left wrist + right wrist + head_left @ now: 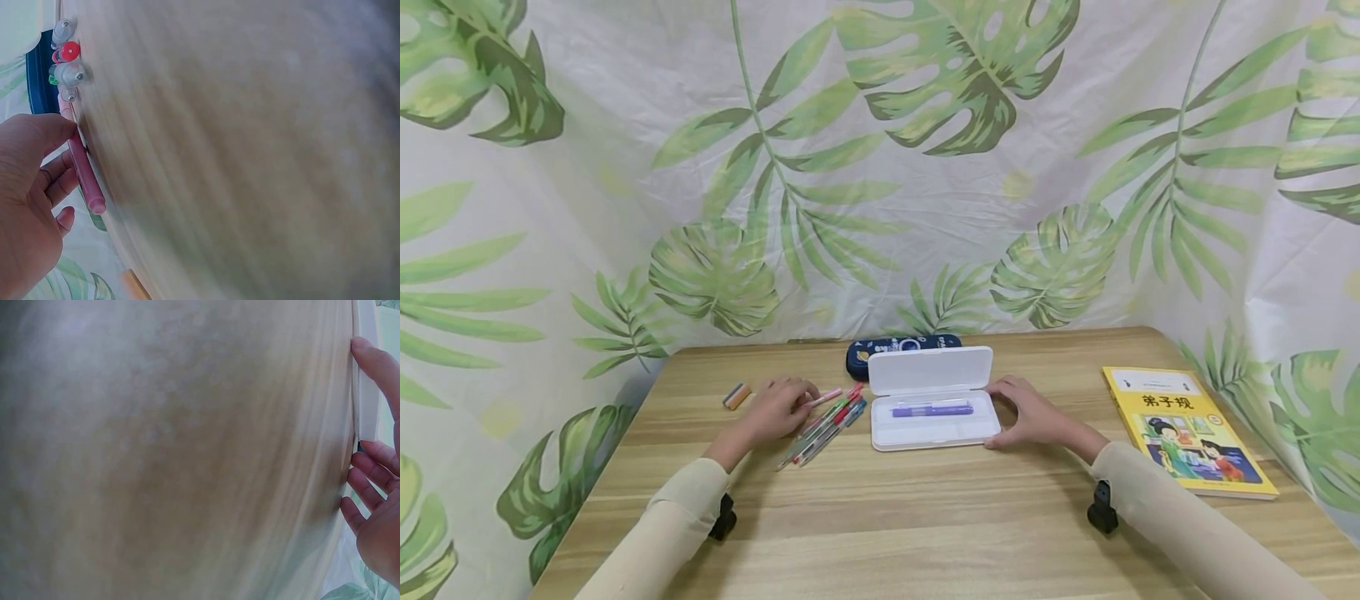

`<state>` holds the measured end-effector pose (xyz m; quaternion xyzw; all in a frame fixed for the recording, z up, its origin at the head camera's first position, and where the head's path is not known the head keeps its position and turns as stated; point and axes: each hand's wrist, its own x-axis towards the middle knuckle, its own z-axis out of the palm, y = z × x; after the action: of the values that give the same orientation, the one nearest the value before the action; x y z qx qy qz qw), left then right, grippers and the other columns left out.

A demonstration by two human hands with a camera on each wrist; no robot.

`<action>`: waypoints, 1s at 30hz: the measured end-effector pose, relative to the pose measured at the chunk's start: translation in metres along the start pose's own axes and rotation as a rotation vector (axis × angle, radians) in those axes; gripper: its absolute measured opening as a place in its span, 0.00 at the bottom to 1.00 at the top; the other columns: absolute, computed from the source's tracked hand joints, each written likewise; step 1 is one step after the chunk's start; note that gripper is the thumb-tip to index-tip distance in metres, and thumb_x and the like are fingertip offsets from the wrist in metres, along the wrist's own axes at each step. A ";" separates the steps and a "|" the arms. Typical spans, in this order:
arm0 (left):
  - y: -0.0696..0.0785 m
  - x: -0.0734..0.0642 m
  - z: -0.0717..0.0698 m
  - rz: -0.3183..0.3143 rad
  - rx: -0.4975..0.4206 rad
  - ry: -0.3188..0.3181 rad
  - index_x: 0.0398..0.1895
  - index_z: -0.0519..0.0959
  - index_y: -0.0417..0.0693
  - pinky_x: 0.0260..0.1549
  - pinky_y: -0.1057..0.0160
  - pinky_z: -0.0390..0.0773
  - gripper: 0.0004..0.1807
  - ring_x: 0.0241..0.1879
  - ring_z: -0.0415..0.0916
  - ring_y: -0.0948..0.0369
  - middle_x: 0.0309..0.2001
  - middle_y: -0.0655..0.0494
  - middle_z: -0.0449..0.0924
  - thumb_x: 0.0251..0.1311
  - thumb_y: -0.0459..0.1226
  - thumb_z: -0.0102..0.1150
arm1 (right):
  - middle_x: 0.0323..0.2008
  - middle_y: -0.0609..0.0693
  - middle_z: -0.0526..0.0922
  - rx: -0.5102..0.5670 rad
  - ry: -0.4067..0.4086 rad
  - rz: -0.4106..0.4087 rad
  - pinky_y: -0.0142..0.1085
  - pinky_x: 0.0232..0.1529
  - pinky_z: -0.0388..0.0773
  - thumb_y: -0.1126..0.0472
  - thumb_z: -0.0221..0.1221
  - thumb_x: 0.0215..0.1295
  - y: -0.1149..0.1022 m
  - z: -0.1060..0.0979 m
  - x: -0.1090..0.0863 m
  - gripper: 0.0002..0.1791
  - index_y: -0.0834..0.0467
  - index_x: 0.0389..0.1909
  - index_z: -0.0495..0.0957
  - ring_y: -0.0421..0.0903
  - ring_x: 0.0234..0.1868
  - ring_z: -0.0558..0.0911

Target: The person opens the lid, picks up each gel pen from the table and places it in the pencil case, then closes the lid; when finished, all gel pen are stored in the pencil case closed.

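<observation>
In the head view, my left hand point(778, 408) is beside a loose bunch of pens point(823, 433) with clear barrels and coloured ends. Its thumb and fingers pinch a pink pen point(87, 175), which lies low along the tabletop in the left wrist view. A white pencil case point(895, 434) stands with its lid raised, and a purple pen point(932, 410) lies inside. My right hand point(1030, 414) grips the case's right end, thumb at the front corner and index finger toward the back. The case's edge shows beside the thumb in the right wrist view.
Behind the raised lid lies a dark blue zip pencil case point(942, 341), partly hidden. Small orange and grey blocks point(737, 396) sit left of my left hand. A yellow book point(1191, 437) lies at the right side of the wooden table point(910, 525). Leaf-patterned cloth hangs behind.
</observation>
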<state>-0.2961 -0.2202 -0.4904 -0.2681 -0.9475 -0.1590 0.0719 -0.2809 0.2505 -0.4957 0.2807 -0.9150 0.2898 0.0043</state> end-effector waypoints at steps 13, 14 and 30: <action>0.004 0.000 -0.008 -0.004 -0.021 0.014 0.45 0.83 0.47 0.40 0.56 0.60 0.07 0.33 0.65 0.61 0.29 0.60 0.75 0.65 0.33 0.64 | 0.55 0.54 0.78 -0.008 0.002 -0.006 0.54 0.63 0.70 0.42 0.81 0.40 0.004 0.001 0.001 0.48 0.59 0.62 0.76 0.53 0.59 0.74; 0.004 0.000 -0.009 -0.003 -0.022 0.018 0.45 0.83 0.47 0.40 0.57 0.59 0.07 0.33 0.65 0.61 0.28 0.60 0.74 0.65 0.33 0.64 | 0.55 0.53 0.78 -0.008 0.002 -0.007 0.54 0.63 0.70 0.42 0.81 0.40 0.004 0.001 0.000 0.48 0.59 0.62 0.76 0.53 0.59 0.74; 0.017 0.000 -0.024 0.028 -0.045 0.012 0.45 0.84 0.47 0.43 0.55 0.61 0.07 0.34 0.65 0.61 0.27 0.61 0.73 0.65 0.33 0.63 | 0.54 0.53 0.78 -0.002 0.004 -0.003 0.52 0.63 0.70 0.43 0.81 0.40 0.001 0.000 0.000 0.47 0.59 0.62 0.76 0.51 0.58 0.73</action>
<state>-0.2854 -0.2147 -0.4635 -0.2820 -0.9393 -0.1808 0.0738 -0.2809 0.2508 -0.4963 0.2817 -0.9148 0.2895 0.0071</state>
